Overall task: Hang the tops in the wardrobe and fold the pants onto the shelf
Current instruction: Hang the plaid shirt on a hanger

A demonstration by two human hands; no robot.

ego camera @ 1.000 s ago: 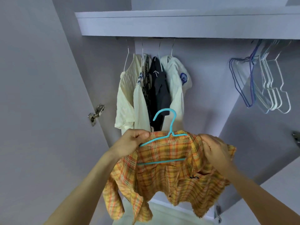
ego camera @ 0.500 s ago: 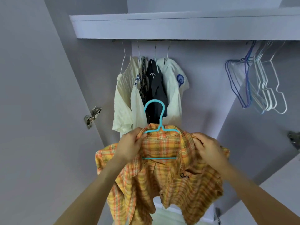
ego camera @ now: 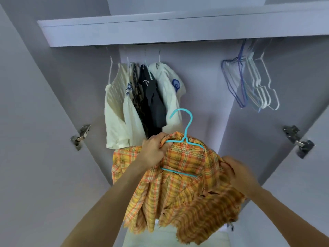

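Observation:
An orange and yellow plaid shirt (ego camera: 185, 189) hangs on a turquoise hanger (ego camera: 185, 129) in front of the open wardrobe. My left hand (ego camera: 154, 150) grips the shirt's left shoulder together with the hanger's left arm. My right hand (ego camera: 235, 170), blurred, grips the shirt's right shoulder lower down, so the hanger tilts down to the right. Its hook points up toward the rail, which the shelf (ego camera: 178, 31) above hides.
Several tops (ego camera: 142, 104), cream, patterned, dark and white, hang at the left of the rail. A bunch of bare white and blue hangers (ego camera: 252, 84) hangs at the right. Door hinges (ego camera: 81, 136) (ego camera: 297, 139) jut out on both sides. A pale surface (ego camera: 165, 236) lies below.
The shirt and hanger have tilted down to the right. My right hand has dropped lower and to the right along the shoulder. The view has tipped up slightly.

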